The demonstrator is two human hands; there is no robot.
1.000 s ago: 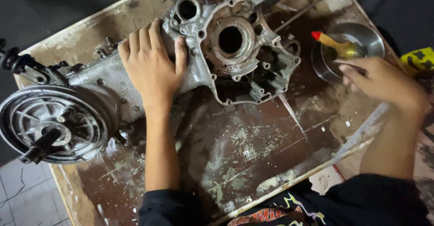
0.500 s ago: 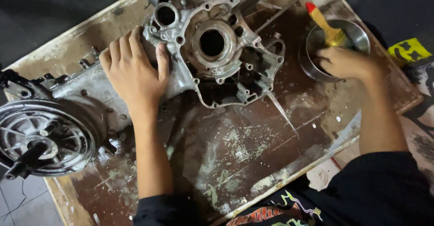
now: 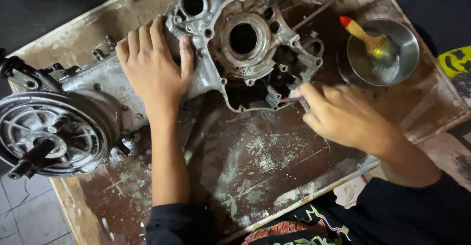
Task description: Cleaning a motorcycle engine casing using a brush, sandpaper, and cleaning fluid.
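A grimy aluminium engine crankcase (image 3: 245,39) lies on a stained wooden board (image 3: 255,176). My left hand (image 3: 154,63) rests flat on the case's left part, fingers spread, and holds nothing. My right hand (image 3: 343,117) is at the case's lower right edge, its fingers pinched on a thin metal tool (image 3: 290,99) whose tip touches the casing. The hand hides most of that tool. A brush (image 3: 365,36) with a wooden handle and red tip stands in a metal bowl (image 3: 412,49) at the upper right, apart from both hands.
A round finned drum (image 3: 49,134) on the case's left end overhangs the board's left side. A thin metal rod (image 3: 328,2) lies at the board's far edge. A yellow object (image 3: 456,61) sits at the right edge. Tiled floor (image 3: 19,215) shows at the lower left.
My right hand left the brush in the bowl and moved down-left to the crankcase's lower right edge, now pinching a thin tool. My left hand stayed on the case.
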